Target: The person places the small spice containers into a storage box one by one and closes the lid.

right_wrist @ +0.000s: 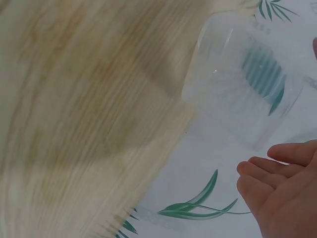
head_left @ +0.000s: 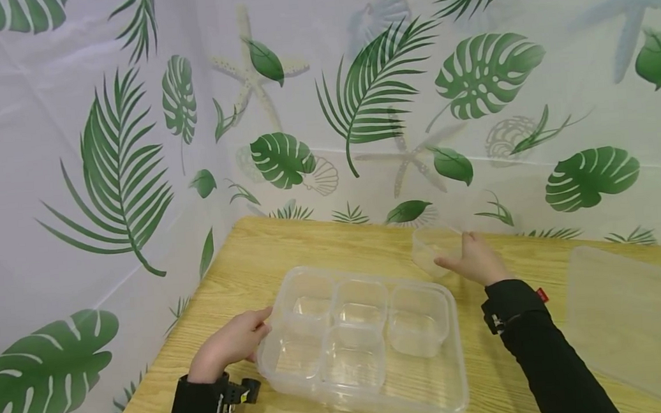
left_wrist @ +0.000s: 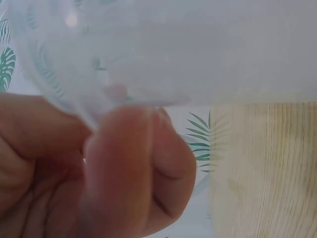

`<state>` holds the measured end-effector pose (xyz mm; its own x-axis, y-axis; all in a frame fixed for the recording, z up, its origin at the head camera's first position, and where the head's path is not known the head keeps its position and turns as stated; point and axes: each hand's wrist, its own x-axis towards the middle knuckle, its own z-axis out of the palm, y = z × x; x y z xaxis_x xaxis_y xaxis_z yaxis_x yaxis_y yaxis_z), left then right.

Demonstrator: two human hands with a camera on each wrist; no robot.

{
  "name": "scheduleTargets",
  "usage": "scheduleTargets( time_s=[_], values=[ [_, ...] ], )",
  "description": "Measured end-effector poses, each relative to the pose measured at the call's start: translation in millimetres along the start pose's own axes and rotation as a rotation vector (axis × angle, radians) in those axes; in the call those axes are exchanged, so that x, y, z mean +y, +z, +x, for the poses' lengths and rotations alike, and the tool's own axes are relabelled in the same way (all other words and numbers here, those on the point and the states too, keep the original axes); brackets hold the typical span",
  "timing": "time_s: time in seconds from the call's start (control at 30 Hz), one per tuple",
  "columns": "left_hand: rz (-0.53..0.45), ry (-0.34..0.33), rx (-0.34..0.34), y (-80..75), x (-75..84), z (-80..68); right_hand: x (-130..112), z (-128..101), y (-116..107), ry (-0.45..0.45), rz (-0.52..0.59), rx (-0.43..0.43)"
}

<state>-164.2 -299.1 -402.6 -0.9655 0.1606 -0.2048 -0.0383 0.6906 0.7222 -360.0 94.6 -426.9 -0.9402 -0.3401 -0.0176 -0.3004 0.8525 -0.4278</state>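
Note:
A large clear plastic food box (head_left: 462,383) stands on the table, with several small clear containers (head_left: 360,300) set inside it. Bare floor shows at the box's front right. My left hand (head_left: 230,338) holds the box's left side; in the left wrist view its fingers (left_wrist: 121,168) are curled at the rim. Behind the box, near the table's back edge, is another small clear container (head_left: 433,250). My right hand (head_left: 478,260) is at that container's right side, thumb apart from the fingers. In the right wrist view, its fingers (right_wrist: 267,173) look fairly straight beside the container.
A flat translucent lid (head_left: 631,313) lies on the wooden table (head_left: 321,239) at the right. A leaf-patterned sheet (head_left: 312,105) rises behind the table and along its left side.

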Motion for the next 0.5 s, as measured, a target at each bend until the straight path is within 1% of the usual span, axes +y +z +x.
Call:
scheduleTargets(
  time_s=[0.2, 0.5],
  values=[
    [-0.004, -0.015, 0.006, 1.3, -1.8, 1.3, 0.5, 2.7, 5.5, -0.007, 0.026, 0.0],
    [0.005, -0.011, 0.001, 1.0, -3.4, 2.4, 1.0, 3.4, 8.5, -0.005, 0.039, 0.043]
  ],
)
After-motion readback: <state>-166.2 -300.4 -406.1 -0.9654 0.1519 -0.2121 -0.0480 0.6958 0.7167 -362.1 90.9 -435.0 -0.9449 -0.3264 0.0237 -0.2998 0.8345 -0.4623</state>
